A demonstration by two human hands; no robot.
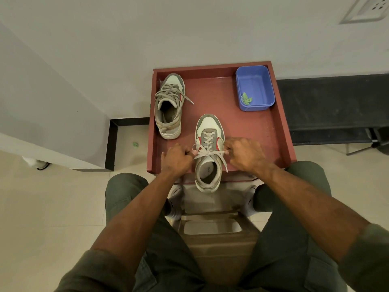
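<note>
Where the head view looks down, a grey-and-white sneaker (pixel 209 131) with red flashes stands at the rimmed red-brown counter's (pixel 263 127) near edge, heel overhanging. Left hand (pixel 176 159) and right hand (pixel 245 153), knuckles up and fingers curled, each pinch its flat pale lace (pixel 208 153), pulled sideways across the tongue. Far left lies a matching sneaker (pixel 169 106); a rounded rectangular blue plastic tub (pixel 255 85) sits in the far right corner.

The nearer shoe (pixel 209 127) is off-white at the toe, with grey panels and a red flash on each side; its laces (pixel 208 153) are pale beige. The farther shoe (pixel 171 81) bears the same grey and off-white (a sliver of red shows at its side). The tray (pixel 273 131) is brick red, the tub (pixel 259 83) plain blue, and the scrap (pixel 246 99) inside it green. The trousers (pixel 126 197) are dark olive, unpatterned.
</note>
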